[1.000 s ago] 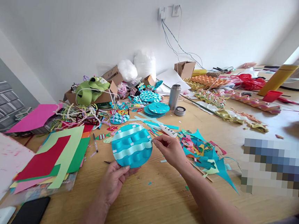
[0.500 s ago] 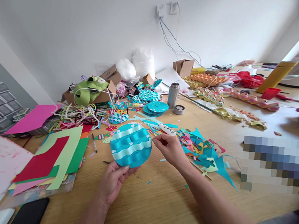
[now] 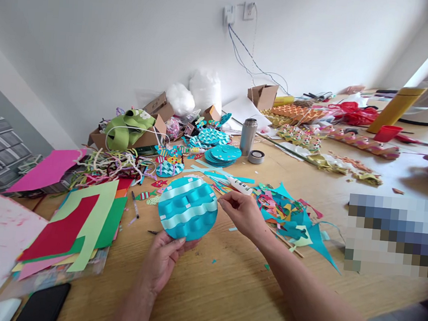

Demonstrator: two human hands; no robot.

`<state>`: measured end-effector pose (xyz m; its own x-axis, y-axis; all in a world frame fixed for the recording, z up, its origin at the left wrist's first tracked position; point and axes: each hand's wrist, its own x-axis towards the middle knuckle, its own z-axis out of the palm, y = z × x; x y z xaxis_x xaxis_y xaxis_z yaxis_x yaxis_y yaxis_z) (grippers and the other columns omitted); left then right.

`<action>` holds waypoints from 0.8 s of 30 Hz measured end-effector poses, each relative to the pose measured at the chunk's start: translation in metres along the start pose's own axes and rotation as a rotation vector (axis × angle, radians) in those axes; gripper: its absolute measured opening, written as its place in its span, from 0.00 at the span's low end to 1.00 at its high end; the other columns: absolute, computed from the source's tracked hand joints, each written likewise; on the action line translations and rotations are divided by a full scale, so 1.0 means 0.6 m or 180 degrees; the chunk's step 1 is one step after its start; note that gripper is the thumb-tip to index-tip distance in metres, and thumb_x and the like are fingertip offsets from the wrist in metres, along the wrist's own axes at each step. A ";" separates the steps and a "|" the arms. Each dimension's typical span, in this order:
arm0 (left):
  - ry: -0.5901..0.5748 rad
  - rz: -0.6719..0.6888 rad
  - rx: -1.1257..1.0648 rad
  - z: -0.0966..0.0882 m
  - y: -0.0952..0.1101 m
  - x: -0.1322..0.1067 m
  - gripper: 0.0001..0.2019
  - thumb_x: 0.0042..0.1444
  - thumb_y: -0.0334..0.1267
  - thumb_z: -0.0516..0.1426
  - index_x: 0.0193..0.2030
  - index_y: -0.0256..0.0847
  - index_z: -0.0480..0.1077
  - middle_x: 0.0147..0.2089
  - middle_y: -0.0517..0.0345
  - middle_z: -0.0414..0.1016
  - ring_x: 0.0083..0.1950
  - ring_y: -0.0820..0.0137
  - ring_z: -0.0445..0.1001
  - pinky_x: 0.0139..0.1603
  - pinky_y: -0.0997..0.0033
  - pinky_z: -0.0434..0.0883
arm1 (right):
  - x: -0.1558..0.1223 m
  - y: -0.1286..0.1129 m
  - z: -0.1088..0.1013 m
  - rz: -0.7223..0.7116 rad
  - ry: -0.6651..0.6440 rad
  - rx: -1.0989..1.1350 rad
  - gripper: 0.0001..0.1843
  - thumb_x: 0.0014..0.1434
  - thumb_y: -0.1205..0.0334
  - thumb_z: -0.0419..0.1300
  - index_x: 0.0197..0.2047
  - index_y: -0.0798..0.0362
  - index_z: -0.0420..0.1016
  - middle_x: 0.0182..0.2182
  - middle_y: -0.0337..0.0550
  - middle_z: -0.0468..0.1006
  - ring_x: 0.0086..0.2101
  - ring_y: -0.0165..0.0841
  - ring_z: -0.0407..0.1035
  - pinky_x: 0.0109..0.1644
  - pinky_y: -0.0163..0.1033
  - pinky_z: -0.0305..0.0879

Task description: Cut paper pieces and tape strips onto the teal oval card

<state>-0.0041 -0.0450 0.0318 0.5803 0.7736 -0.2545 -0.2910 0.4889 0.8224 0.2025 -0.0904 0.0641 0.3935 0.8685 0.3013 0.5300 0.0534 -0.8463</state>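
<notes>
A round blue paper disc (image 3: 189, 223) with wavy light and dark blue paper strips and a few small white squares is held up over the table. My left hand (image 3: 166, 256) grips its lower edge, thumb in front and the other fingers behind. My right hand (image 3: 242, 213) is pinched at the disc's right edge; whatever lies between the fingertips is too small to make out. Just behind my right hand lies a white glue tube (image 3: 239, 184). Bright paper scraps (image 3: 291, 217) are heaped to its right. Small paper fish (image 3: 159, 183) lie behind the disc.
A stack of blue discs (image 3: 222, 155) stands near a metal bottle (image 3: 248, 137) and a tape roll (image 3: 256, 157). Coloured paper sheets (image 3: 109, 226) and a black phone (image 3: 43, 304) lie at left. Yarn (image 3: 112, 164) and boxes line the wall. A yellow cylinder (image 3: 394, 110) stands at right.
</notes>
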 end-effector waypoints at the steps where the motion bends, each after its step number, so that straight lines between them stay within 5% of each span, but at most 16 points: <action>1: -0.0007 0.0006 0.0008 0.000 0.000 0.000 0.18 0.42 0.33 0.66 0.43 0.36 0.75 0.43 0.47 0.79 0.49 0.55 0.75 0.57 0.52 0.66 | 0.000 0.000 0.000 -0.0010 0.0000 -0.0020 0.13 0.55 0.57 0.53 0.25 0.55 0.72 0.19 0.37 0.67 0.21 0.27 0.58 0.24 0.32 0.53; 24: 0.0176 0.0045 -0.0048 0.002 0.002 0.001 0.20 0.40 0.33 0.67 0.44 0.35 0.73 0.42 0.48 0.80 0.47 0.55 0.76 0.56 0.51 0.67 | -0.003 0.004 0.008 -0.0113 0.0273 0.0015 0.12 0.56 0.58 0.55 0.30 0.55 0.75 0.23 0.41 0.74 0.23 0.29 0.62 0.26 0.33 0.56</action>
<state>-0.0029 -0.0446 0.0331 0.5334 0.8013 -0.2710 -0.3105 0.4835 0.8184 0.1995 -0.0891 0.0592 0.4375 0.8207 0.3676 0.5415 0.0860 -0.8363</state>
